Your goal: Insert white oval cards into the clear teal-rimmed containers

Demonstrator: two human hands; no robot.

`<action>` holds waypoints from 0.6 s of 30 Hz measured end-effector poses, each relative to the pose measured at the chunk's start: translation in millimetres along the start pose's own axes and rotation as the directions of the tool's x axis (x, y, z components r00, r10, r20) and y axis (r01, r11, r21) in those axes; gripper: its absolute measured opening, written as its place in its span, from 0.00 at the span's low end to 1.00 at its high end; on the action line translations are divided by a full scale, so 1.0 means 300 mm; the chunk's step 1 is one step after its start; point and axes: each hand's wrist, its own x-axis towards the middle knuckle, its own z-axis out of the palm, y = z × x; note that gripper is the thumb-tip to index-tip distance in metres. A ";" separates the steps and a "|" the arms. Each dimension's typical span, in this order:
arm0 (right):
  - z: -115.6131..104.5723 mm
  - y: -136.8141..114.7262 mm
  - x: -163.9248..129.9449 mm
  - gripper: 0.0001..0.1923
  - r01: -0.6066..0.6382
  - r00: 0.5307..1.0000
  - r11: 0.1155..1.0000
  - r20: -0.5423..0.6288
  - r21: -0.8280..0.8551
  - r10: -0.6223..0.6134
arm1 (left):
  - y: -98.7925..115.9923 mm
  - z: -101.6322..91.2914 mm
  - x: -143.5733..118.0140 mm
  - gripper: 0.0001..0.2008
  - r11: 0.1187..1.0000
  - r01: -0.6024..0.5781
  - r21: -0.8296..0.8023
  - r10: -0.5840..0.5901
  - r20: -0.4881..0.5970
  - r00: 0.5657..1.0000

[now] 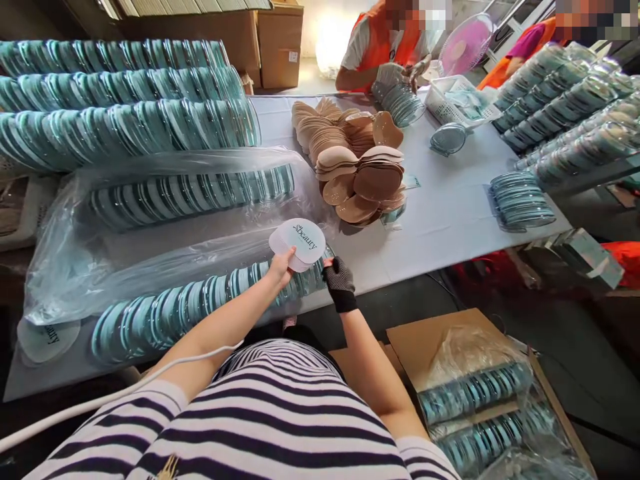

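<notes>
Left hand (281,265) pinches the lower edge of a white heart-shaped card printed "Sbeauty" (298,243), holding it upright at the right end of the near row of teal clear cases (200,303), while the right hand (339,280), in a dark fingerless glove, rests curled against that same end; whether it grips a case or only steadies the row I cannot tell. With a hold on just one rim, the card could probably twist or slip if it catches on a case lip. The near row lies along the front edge of the white table (450,220), its last cases close to the drop, so a push from either hand could likely tip some off toward the open cardboard box (450,333) on the floor below. Just behind the row lies a clear plastic bag (150,180) over another row of cases; its loose, slick film might snag fingers. To the right of the card, a heap of beige pads (360,173) sits near, leaving a bare strip of cloth between for moving. Farther back, another person's hands (410,72) work on a separate stack, well apart.
</notes>
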 end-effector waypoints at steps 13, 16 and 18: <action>0.158 -0.199 -0.094 0.21 -0.087 0.980 0.913 -0.128 0.399 0.150 | 0.114 -0.136 -0.092 0.14 0.999 0.007 0.054 -0.009 0.042 0.999; 0.110 -0.084 -0.216 0.24 -0.073 0.945 0.967 -0.294 0.245 0.146 | 0.151 -0.137 -0.062 0.17 1.000 0.026 -0.002 -0.026 -0.001 1.000; 0.086 -0.005 -0.340 0.23 -0.027 0.953 1.000 -0.302 -0.009 0.023 | 0.168 -0.137 -0.041 0.19 0.998 0.062 -0.023 -0.063 -0.027 0.998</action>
